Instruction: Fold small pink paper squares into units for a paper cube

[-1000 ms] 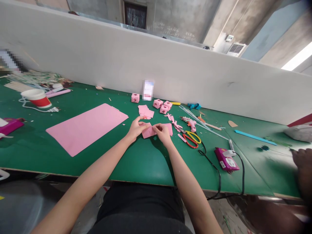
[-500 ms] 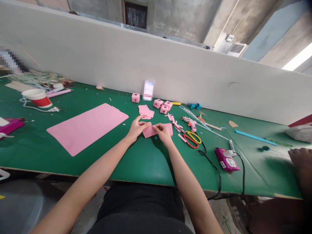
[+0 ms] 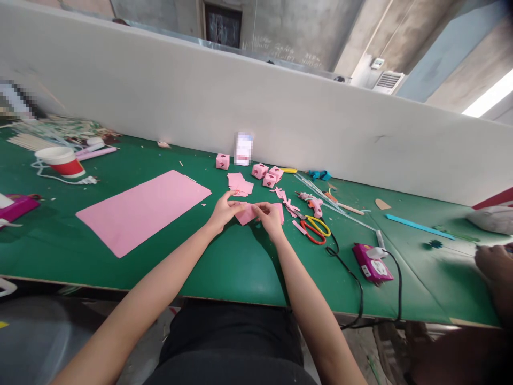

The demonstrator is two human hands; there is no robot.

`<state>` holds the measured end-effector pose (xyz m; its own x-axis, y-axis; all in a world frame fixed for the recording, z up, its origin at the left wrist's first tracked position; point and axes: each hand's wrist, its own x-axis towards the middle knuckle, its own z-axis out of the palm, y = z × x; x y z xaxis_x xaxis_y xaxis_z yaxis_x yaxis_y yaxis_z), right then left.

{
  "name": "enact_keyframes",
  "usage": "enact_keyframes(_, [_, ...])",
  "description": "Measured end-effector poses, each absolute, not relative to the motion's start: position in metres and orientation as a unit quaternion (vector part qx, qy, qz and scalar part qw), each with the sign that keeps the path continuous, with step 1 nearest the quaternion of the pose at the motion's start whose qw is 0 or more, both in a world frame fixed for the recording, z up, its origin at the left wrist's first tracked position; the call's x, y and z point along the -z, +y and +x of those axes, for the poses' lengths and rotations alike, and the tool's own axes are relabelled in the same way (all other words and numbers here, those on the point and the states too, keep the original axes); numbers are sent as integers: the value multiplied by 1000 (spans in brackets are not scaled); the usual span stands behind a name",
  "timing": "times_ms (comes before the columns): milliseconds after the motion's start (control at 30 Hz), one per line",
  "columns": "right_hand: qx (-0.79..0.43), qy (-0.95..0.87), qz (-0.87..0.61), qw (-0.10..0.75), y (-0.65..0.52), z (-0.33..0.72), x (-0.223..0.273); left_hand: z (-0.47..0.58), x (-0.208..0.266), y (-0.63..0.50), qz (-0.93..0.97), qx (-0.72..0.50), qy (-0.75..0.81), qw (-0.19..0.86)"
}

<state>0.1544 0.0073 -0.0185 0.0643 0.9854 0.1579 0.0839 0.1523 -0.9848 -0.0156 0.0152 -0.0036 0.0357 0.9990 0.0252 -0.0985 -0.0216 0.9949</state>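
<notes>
Between my two hands is a small piece of pink paper (image 3: 245, 215), held just above the green table. My left hand (image 3: 225, 210) pinches its left side between thumb and fingers. At its right side, my right hand (image 3: 267, 217) is closed on the same piece with thumb and fingertips. More pink paper (image 3: 279, 209) shows behind my right hand, partly hidden by it. Just beyond my hands lies a loose stack of pink paper pieces (image 3: 239, 183). Pink folded paper cubes with cut-out holes (image 3: 260, 170) stand farther back.
A large pink sheet (image 3: 144, 214) lies to the left. Right of my hands are scissors (image 3: 316, 230), paper scraps (image 3: 289, 202), a pink glue gun (image 3: 315, 203) and a magenta box with a black cable (image 3: 372, 263). A phone (image 3: 243, 148) leans on the partition. Another person's hand (image 3: 495, 261) is at far right.
The pink paper has tilted slightly, and my right fingertips have shifted a little along its upper edge. The other person's hand at far right has moved slightly.
</notes>
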Motion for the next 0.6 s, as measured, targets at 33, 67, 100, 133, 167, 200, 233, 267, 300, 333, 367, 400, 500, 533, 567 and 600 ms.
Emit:
enact_keyframes(33, [-419,-541,-497,534,7,154,19,-15,4,15,499,-507,462,530])
enact_keyframes(67, [-419,-543,-497,533,7,154,19,-15,4,14,507,-499,462,530])
enact_keyframes(100, [-420,-541,-496,533,7,153,19,-15,5,14,511,-495,462,530])
enact_keyframes(133, [-426,-535,-495,536,7,153,19,-16,5,14,510,-497,460,529])
enact_keyframes(167, [-438,-522,-492,541,7,153,18,-16,5,14,506,-504,460,528])
enact_keyframes(200, [-457,-503,-487,549,7,153,17,-16,5,15,498,-514,461,524])
enact_keyframes(233, [-481,-479,-479,556,7,153,16,-16,5,15,489,-526,462,520])
enact_keyframes(267, [-507,-454,-469,562,7,154,15,-16,5,16,479,-538,463,518])
enact_keyframes(300, [-533,-430,-460,566,7,154,14,-16,4,17,469,-549,461,516])
enact_keyframes(333, [-554,-410,-453,565,8,155,14,-16,4,17,461,-559,457,516])
enact_keyframes(367, [-571,-395,-449,563,8,155,13,-16,4,18,454,-568,453,517])
enact_keyframes(400, [-582,-385,-448,559,8,156,13,-16,3,18,448,-575,447,518])
enact_keyframes(500, [-599,-375,-446,549,8,156,13,-15,3,19,439,-590,440,516])
enact_keyframes(533, [-603,-376,-443,547,8,157,13,-14,3,19,438,-591,440,514])
enact_keyframes(567, [-606,-377,-440,546,8,157,14,-14,3,19,439,-591,442,512])
enact_keyframes(600, [-608,-378,-438,544,8,157,14,-14,4,19,442,-591,443,510])
